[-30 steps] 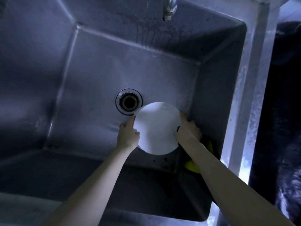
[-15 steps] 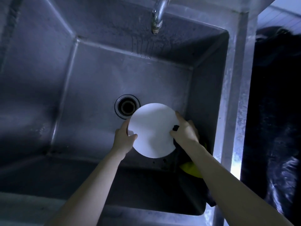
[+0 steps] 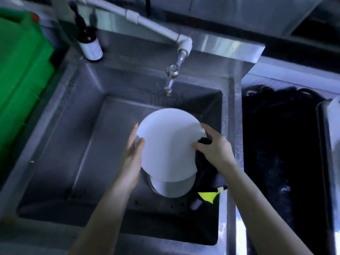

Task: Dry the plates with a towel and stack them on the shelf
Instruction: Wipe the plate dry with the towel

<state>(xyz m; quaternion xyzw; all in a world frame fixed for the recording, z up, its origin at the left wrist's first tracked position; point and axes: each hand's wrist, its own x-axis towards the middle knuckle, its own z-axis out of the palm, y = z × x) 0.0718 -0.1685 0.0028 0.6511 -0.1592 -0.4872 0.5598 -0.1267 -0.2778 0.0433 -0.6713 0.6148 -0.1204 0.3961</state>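
Plate (image 3: 169,144): white, round, held tilted in the air over the sink (image 3: 73,144) basin, just below and in front of the faucet (image 3: 171,80). No water seen running.

Second white plate (image 3: 172,188) sits lower, directly under the first and partly hidden by it. Blur is heavy here, so it may be a shallow bowl.

Step, as judged: drying is under way and nothing has been stacked yet. No shelf in view.

Left hand (image 3: 132,155): grips the plate's left rim, thumb laid on the near face, fingers behind. Partly closed, a steadying hold.

Right hand (image 3: 215,148): clenched round the dark towel (image 3: 206,168) at the right rim, thumb pressing cloth against the face, fingers curled over the edge. The rest of the towel hangs down toward a yellow-green patch (image 3: 208,196), identity unclear.

Next move calls for: sweep the towel across both faces while the left hand turns the plate, keeping a firm rim hold since a wet plate is likely slippery.

Surroundings: brown bottle (image 3: 88,39) on the sink's back ledge, green crate (image 3: 22,70) far left.
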